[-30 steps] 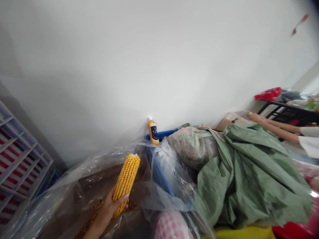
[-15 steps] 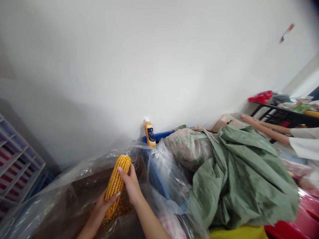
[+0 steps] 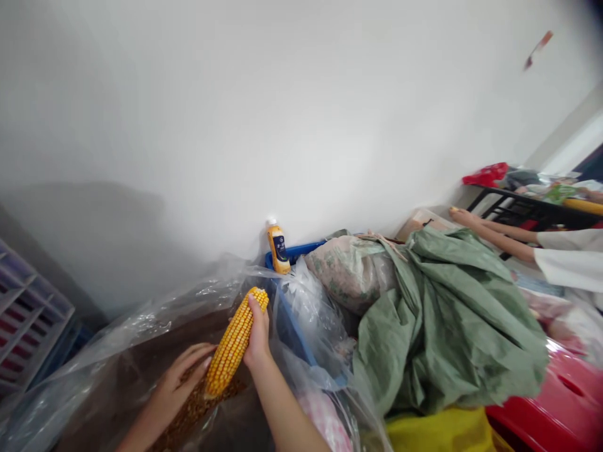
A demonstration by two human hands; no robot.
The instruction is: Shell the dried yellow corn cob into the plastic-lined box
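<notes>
A yellow ear of corn (image 3: 234,342), stripped of its husk, stands tilted above a heap of loose brown-gold kernels (image 3: 188,411). My right hand (image 3: 257,336) grips it from the right, with the thumb pressed along the kernels. My left hand (image 3: 181,376) lies just left of the ear's lower end, fingers spread and holding nothing. The fingertips are close to the ear, but I cannot tell if they touch it. A clear plastic sheet (image 3: 155,320) lines the area around the kernels.
A bottle with a yellow label (image 3: 277,248) stands by the wall on a blue crate (image 3: 294,254). A green woven sack (image 3: 447,326) lies to the right. A co-worker's bare arms (image 3: 490,233) reach in beyond it. A slotted plastic rack (image 3: 28,320) stands at left.
The ear has passed from both hands to my right hand alone. My left hand has let go and moved left. The whole view has shifted slightly.
</notes>
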